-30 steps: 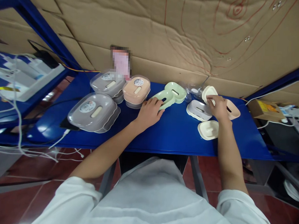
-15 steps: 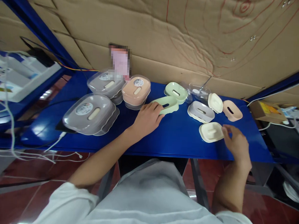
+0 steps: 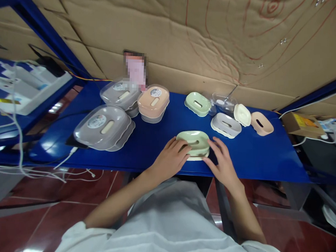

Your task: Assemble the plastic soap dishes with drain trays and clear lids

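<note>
Near the lower middle of the frame, the left hand [image 3: 170, 161] is resting its spread fingers on the left end of a green soap-dish tray [image 3: 193, 141], while the right hand [image 3: 223, 163] is pressing loosely opened fingers against its right end; neither hand is closing fully around it. The green tray is sitting on a cream base [image 3: 197, 157], of which only a thin edge is showing beneath, the rest being covered. Both are lying at the near edge of the blue worktop [image 3: 156, 140].

Toward the upper right of the frame, a second green tray [image 3: 197, 104], a clear lid [image 3: 224, 102], a grey-white tray [image 3: 225, 125], a cream tray [image 3: 242, 114] and a pink tray [image 3: 261, 123] are lying close together. The clear lid is hard to make out against the cardboard wall [image 3: 187, 38].

At centre left, a lidded peach soap box [image 3: 153, 102] is standing beside two lidded grey soap boxes [image 3: 104, 126]. A pixelated card [image 3: 135, 70] is leaning behind them. Cables [image 3: 16, 128] are trailing along the left edge, cut off by the frame.
</note>
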{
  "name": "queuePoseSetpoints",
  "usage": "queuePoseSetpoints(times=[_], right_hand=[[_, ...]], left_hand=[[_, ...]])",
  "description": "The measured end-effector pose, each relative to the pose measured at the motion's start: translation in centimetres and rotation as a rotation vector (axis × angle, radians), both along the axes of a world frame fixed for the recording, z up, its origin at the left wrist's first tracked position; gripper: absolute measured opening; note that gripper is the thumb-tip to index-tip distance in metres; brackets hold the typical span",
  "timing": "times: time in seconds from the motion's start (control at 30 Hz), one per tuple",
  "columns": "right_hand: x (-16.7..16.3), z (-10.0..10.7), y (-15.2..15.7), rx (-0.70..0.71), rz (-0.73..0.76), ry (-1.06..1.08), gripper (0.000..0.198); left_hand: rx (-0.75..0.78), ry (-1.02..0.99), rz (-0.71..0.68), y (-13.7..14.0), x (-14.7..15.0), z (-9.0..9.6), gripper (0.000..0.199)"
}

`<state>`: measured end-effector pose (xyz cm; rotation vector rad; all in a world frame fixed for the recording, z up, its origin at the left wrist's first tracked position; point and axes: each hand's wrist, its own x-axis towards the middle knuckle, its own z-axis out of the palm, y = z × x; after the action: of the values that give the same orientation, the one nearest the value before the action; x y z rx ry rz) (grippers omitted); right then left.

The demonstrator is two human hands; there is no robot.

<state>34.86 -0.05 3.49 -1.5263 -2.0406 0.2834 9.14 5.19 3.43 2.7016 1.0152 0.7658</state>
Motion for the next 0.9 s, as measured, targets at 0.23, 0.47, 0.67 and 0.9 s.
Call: queuePoseSetpoints(times=[0.23,0.47,0.67,0.9], right_hand=[[-0.3,-1.4,0.6,0.203,0.166,-0.225,0.057],[0.6,-1.4,1.2,0.262,0.24,-0.16,0.054],[1.5,-2.0,1.5,0.273,0.211,-0.127,0.051],[0.9,1.1,4.2,0.21,0.25,-0.358,0.038]], left_hand=[[-0.026,0.077,-0.089,0.1,-1.8,-0.7,0.025],[0.022,0.061,-0.092,-0.2,-2.1,-1.1,0.03],[0.043,0.07,-0.123,0.3,-1.3,-0.7,0.027],[0.039,0.045,-0.049,0.2,-2.5,-1.5,0.025]])
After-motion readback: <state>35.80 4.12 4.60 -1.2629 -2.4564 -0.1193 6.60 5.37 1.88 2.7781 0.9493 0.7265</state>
